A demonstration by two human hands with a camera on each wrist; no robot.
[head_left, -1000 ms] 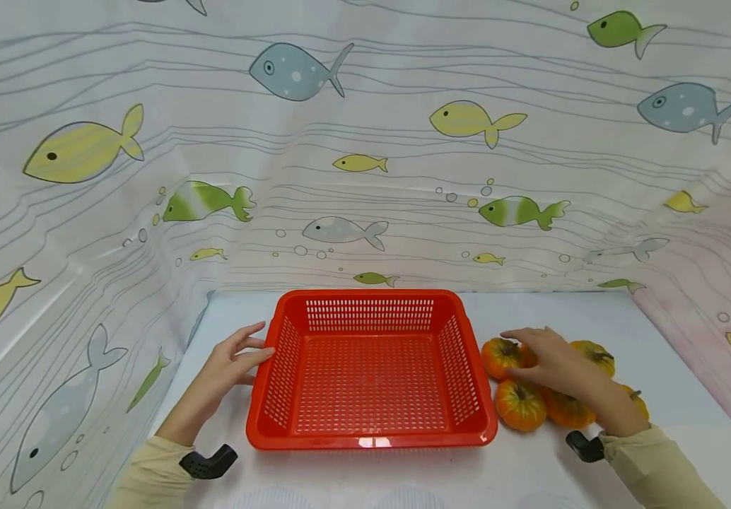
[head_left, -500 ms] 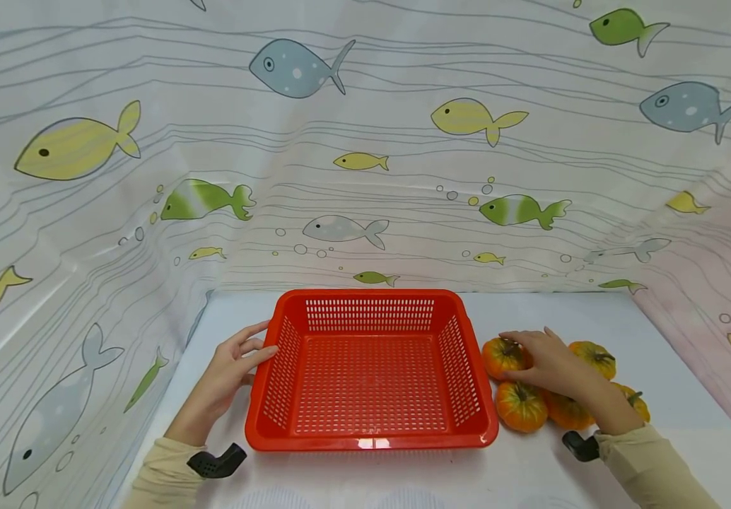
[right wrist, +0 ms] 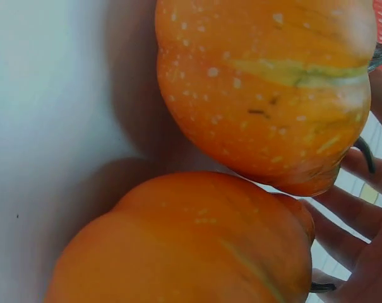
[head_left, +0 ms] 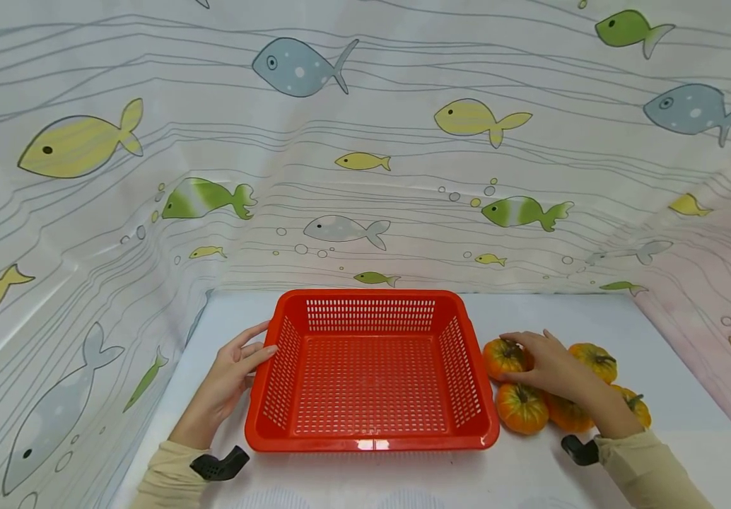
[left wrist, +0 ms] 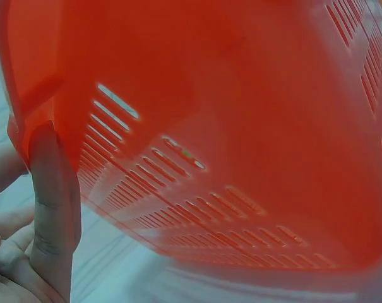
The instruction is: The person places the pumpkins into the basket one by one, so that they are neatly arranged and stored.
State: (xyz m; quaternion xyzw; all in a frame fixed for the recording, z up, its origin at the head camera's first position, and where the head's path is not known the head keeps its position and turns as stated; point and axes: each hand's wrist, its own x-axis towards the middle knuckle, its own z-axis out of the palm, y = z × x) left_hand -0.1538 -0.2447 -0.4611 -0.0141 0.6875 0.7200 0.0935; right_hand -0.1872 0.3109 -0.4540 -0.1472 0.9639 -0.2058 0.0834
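Note:
A red plastic basket point(head_left: 372, 382) with slotted walls stands on the white table. My left hand point(head_left: 228, 371) holds its left rim, thumb over the edge; in the left wrist view a finger point(left wrist: 53, 208) lies against the outer wall under the rim. To the basket's right, my right hand point(head_left: 553, 367) grips a small orange-green pumpkin point(head_left: 499, 359), thumb on the near side and fingers on the far side. Beside it sit more pumpkins, one nearer the front point(head_left: 522, 410). Two pumpkins fill the right wrist view, an upper pumpkin point(right wrist: 260, 88) and a lower pumpkin point(right wrist: 184, 246), fingers behind them.
Further pumpkins lie right of and under the right hand, one at the back point(head_left: 594, 360) and one by the wrist point(head_left: 635, 406). A white fish-patterned sheet point(head_left: 365, 198) rises behind the table point(head_left: 550, 311) and along both sides.
My left hand has moved slightly right onto the basket's rim, its thumb now over the edge. The right hand has shifted slightly and settled round the pumpkin. The basket has hardly moved.

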